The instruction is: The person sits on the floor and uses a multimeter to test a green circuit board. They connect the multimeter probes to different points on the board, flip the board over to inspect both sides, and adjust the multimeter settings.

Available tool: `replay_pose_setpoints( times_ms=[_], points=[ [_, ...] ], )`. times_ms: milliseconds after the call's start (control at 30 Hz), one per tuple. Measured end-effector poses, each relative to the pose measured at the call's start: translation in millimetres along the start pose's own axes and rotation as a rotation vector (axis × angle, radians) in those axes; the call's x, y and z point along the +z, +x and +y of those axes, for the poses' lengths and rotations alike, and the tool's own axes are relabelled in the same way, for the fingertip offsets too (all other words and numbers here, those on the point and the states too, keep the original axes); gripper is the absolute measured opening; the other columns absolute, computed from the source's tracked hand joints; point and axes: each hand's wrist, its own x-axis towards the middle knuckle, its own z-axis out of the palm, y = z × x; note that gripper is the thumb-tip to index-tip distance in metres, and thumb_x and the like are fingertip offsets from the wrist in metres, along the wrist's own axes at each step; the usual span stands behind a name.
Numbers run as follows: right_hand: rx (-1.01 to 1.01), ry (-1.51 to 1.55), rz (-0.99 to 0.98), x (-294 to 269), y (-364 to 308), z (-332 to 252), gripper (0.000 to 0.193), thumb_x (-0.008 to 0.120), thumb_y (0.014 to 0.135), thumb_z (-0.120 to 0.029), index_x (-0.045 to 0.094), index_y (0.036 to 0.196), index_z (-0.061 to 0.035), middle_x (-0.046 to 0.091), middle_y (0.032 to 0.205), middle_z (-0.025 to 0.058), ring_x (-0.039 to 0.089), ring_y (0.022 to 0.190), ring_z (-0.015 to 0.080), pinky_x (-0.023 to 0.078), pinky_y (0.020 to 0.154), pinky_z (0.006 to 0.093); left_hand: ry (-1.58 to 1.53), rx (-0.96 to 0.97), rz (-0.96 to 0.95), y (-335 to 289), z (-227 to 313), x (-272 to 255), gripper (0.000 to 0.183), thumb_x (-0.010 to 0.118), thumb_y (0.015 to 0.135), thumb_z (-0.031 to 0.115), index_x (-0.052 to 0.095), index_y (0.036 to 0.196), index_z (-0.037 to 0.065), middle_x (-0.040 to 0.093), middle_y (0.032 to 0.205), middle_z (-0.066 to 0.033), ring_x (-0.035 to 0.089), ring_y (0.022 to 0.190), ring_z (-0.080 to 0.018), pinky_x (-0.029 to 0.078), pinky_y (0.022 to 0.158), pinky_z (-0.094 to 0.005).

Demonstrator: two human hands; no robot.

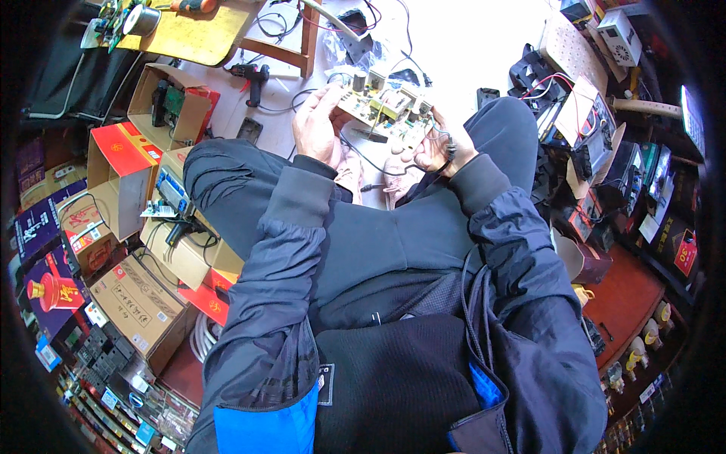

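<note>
A circuit board [389,107] crowded with components, among them a yellow transformer and dark cylindrical capacitors, is held up between both hands above my lap. My left hand [318,127] grips its left edge, fingers closed. At the right edge my right hand [448,145] is closed on the board too, with a thin cable running past its fingers and wrist. A black cable [363,157] hangs below the board, and a small plug [372,187] shows under it. The undersides of the fingers are partly hidden by the board.
Open cardboard boxes [125,178] with boards stand to my left. Beyond them a black power tool [253,82] lies on the floor by a wooden stool leg [309,41]. A yellow tabletop [200,34] holds a solder spool [141,20]. Opened electronics with wires [586,125] sit at right.
</note>
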Motion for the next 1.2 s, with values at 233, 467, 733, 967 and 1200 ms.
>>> replay_pose_setpoints(
  times_ms=[233,467,733,967,1200],
  points=[
    [0.049,-0.061,-0.058,0.0,-1.9,-4.6,0.068,0.027,0.109,-0.058,0.039,0.156,-0.0098,0.066,0.128,0.0298,0.074,0.088,0.0504,0.061,0.047,0.0361,-0.014,0.018,0.008,0.7,-2.3,-1.3,0.024,0.066,0.100,0.014,0.067,0.119,-0.001,0.074,0.103,-0.0104,0.072,0.088,-0.0168,0.059,0.078,-0.0299],
    [0.034,-0.136,0.021,8.8,-3.5,-4.2,0.069,0.024,0.110,-0.057,0.038,0.155,-0.0069,0.067,0.124,0.0321,0.074,0.085,0.0502,0.057,0.047,0.0327,0.000,0.000,0.002,3.1,-5.0,-4.8,0.024,0.066,0.100,0.014,0.067,0.118,-0.002,0.074,0.102,-0.0093,0.071,0.086,-0.0158,0.058,0.076,-0.0287],
    [0.013,-0.155,-0.081,9.1,-3.3,-3.3,0.075,0.028,0.108,-0.062,0.041,0.149,0.0001,0.068,0.121,0.0334,0.074,0.096,0.0488,0.062,0.059,0.0424,-0.005,0.002,0.049,3.6,-5.9,-2.9,0.022,0.066,0.099,0.011,0.068,0.117,-0.001,0.074,0.100,-0.0086,0.071,0.084,-0.0145,0.058,0.075,-0.0269],
    [0.053,-0.140,-0.163,6.0,-2.9,-4.4,0.071,0.025,0.110,-0.058,0.042,0.148,-0.0009,0.068,0.120,0.0339,0.074,0.094,0.0489,0.063,0.060,0.0431,0.001,0.008,0.050,5.0,-7.4,-4.4,0.023,0.065,0.099,0.011,0.069,0.118,-0.001,0.074,0.100,-0.0087,0.071,0.081,-0.0142,0.057,0.073,-0.0263],
    [0.062,-0.053,0.035,2.0,-3.4,-2.8,0.063,0.026,0.111,-0.053,0.032,0.151,-0.0039,0.065,0.125,0.0342,0.073,0.094,0.0515,0.064,0.069,0.0502,-0.026,0.037,0.059,8.0,-9.1,-4.2,0.021,0.064,0.098,0.007,0.068,0.116,-0.004,0.074,0.103,-0.0117,0.073,0.086,-0.0167,0.061,0.077,-0.0304]
  ],
)
